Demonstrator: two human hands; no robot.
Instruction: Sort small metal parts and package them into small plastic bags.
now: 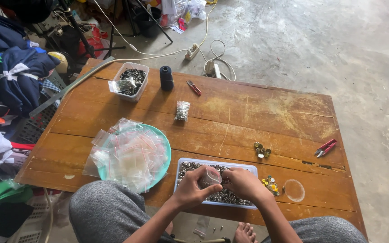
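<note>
- Hands: left hand (193,189) and right hand (243,182), fingers pinched shut on a small clear bag (211,176).
- Bag: held over the tray (217,163) of metal fasteners at the table's (257,108) near edge.

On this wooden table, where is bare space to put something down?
The widest free patch of the wooden table lies between the small red clippers and the red snips. A narrower strip runs left of the filled bag. The near edge is crowded: teal plate of bags, tray, both hands.
</note>
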